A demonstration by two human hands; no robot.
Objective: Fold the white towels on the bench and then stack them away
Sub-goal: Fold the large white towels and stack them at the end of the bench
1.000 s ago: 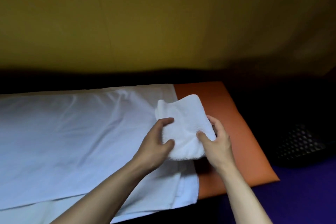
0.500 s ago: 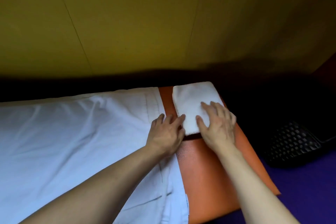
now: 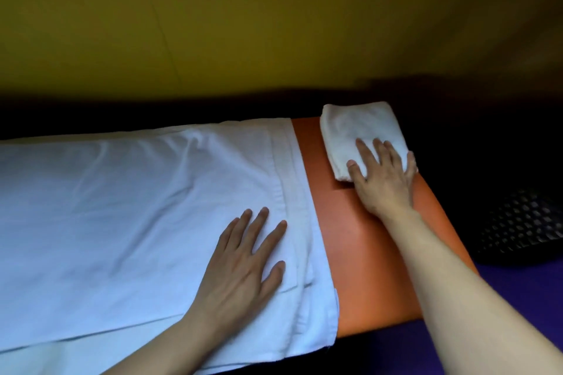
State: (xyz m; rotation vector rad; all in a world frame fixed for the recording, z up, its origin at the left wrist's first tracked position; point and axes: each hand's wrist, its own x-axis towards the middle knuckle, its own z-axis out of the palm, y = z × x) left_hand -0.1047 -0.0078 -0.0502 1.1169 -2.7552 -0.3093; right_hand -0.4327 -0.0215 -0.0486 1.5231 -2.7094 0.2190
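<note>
White folded towel (image 3: 356,134) parked upper right on bench (image 3: 365,253), right hand (image 3: 382,179) flat on it, left hand (image 3: 243,265) flat on spread towel (image 3: 122,207); fold that next.

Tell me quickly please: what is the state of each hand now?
Left hand: open, fingers flat on the sheet, holding nothing.
Right hand: open, fingers flat on the folded towel, pressing it, not gripping.

text: none legible | labels/brands/nos.: none (towel (image 3: 362,134), bench (image 3: 365,237), wall (image 3: 274,24) all plain)
</note>
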